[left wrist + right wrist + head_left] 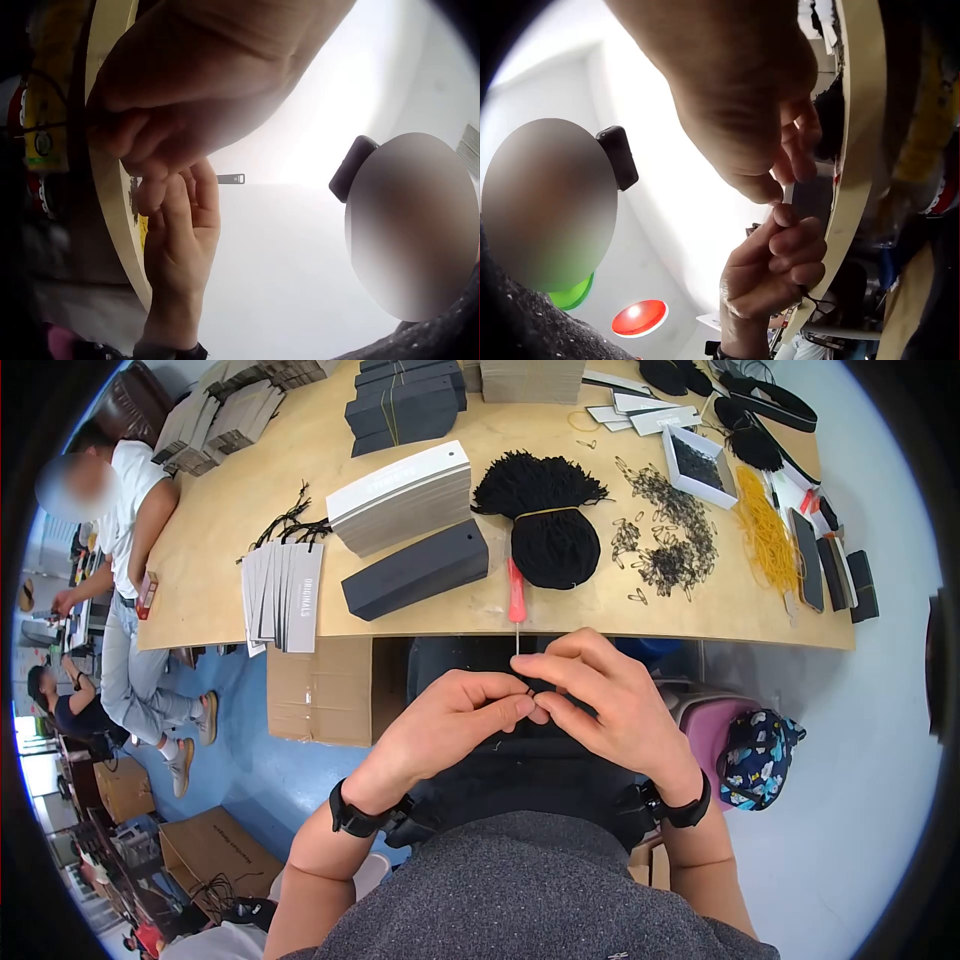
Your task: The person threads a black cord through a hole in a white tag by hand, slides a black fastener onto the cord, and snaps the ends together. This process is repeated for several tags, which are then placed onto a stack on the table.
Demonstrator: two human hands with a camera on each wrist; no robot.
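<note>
Left hand [455,718] was curled, black cord [819,302] trailing below its fingers. Right hand [620,705] was half-bent, fingertips meeting the left's; couldn't tell its hold. Red-handled tool [516,598] lay on the table [225,560], long axis toward the person, shaft crossing the front edge. Hands had room below that edge. Pinch point and most cord were hidden; shaft tip was unclear beside the right forefinger.

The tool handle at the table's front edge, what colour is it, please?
The tool handle is red, seen best in the head view.

Cardboard boxes [318,695] on blue floor [235,765]
</note>
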